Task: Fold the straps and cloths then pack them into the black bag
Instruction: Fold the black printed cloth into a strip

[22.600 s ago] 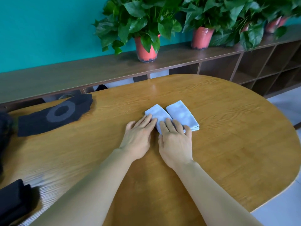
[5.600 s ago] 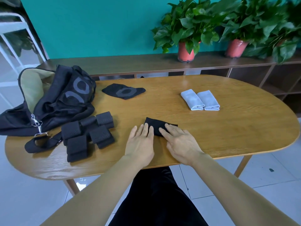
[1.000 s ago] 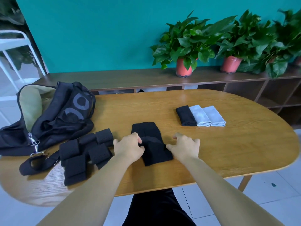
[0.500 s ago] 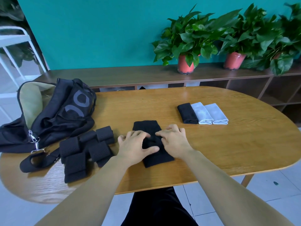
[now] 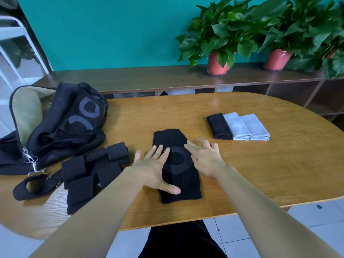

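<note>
Where a wide oval worktop [image 5: 260,174] fills the view, a black bag [image 5: 61,127] slumps at its far left end, its mouth open on a pale lining. Just beside the bag, nearer the person, sits a heap of bundled black straps [image 5: 93,170]. At the centre lies a black cloth [image 5: 176,161] with a grey ring, laid as a long strip. Three folded cloths [image 5: 238,126], one black and two pale, sit side by side to the right. The left hand [image 5: 152,168] rests flat on the strip's left edge, fingers spread, holding nothing. The right hand [image 5: 204,157] is open at its right edge, blurred. To fold well, smooth outward first, then bring the near end square to the far end and press the crease.
</note>
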Demonstrator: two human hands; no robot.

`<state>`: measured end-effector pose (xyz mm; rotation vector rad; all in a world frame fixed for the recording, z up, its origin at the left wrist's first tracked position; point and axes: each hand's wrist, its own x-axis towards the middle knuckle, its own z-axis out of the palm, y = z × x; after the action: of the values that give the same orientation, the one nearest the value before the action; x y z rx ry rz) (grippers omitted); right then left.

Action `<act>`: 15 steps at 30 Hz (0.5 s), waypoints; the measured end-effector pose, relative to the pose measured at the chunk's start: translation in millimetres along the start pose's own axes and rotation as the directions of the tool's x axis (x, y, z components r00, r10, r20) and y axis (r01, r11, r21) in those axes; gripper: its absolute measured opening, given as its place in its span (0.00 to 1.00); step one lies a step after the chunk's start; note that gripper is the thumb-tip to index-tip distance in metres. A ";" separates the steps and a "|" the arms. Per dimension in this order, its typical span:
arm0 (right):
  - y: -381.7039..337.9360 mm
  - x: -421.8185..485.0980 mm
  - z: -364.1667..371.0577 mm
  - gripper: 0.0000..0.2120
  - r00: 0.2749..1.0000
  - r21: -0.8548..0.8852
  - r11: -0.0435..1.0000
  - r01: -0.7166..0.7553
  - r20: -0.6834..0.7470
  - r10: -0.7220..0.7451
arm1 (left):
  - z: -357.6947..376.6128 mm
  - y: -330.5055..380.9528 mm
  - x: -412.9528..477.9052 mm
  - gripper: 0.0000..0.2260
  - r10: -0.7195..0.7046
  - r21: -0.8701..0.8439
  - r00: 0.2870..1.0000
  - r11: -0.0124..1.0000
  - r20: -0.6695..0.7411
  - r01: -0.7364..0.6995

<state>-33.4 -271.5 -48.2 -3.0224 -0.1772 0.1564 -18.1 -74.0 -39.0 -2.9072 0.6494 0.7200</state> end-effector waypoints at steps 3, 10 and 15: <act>0.0 -3.1 2.4 0.24 0.999 -0.056 0.998 0.032 -0.026 -0.033 | -0.2 0.2 -1.7 0.63 0.011 0.020 1.000 1.000 0.017 -0.011; -4.8 -0.7 -9.4 0.22 0.979 0.020 0.997 0.070 -0.194 -0.065 | -24.6 -5.2 4.4 0.50 -0.021 -0.010 0.984 1.000 -0.179 0.019; -16.8 22.7 -11.9 0.25 0.982 -0.036 0.995 0.091 -0.163 -0.096 | -29.1 -2.4 28.2 0.27 -0.049 -0.024 0.954 0.999 -0.295 0.044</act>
<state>-11.5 -253.4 -36.7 -3.0280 -0.3082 -0.1051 17.9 -87.6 -26.2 -3.0631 0.5974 0.2865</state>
